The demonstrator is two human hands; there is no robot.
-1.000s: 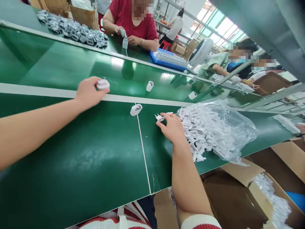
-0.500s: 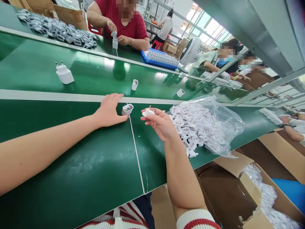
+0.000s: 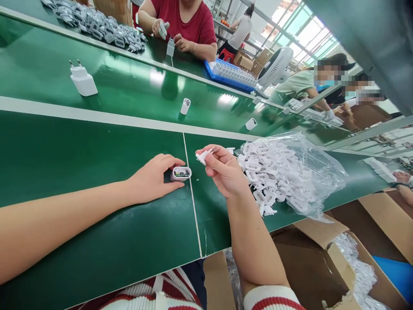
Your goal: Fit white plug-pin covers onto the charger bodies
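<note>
My left hand [image 3: 158,178] rests on the green table with thumb and fingers around a white oval housing [image 3: 181,173], whose open end shows electronic parts inside. To its right, my right hand [image 3: 222,165] is raised, pinching a small white plug cap [image 3: 204,156] with metal pins. A gap separates the cap from the housing. Beside my right hand lies a heap of white caps [image 3: 267,172], partly in a clear plastic bag [image 3: 318,165].
Beyond the pale strip [image 3: 129,120] stand a white charger [image 3: 83,81] and two white housings [image 3: 185,106]. Across the table, a person in red [image 3: 187,26] handles white pieces near a blue tray [image 3: 230,75]. Cardboard boxes [image 3: 309,254] are at lower right.
My left hand has closed around the housing, which now sits nearer to me. My right hand has turned the cap, so its pins point another way. The camera view has shifted.
</note>
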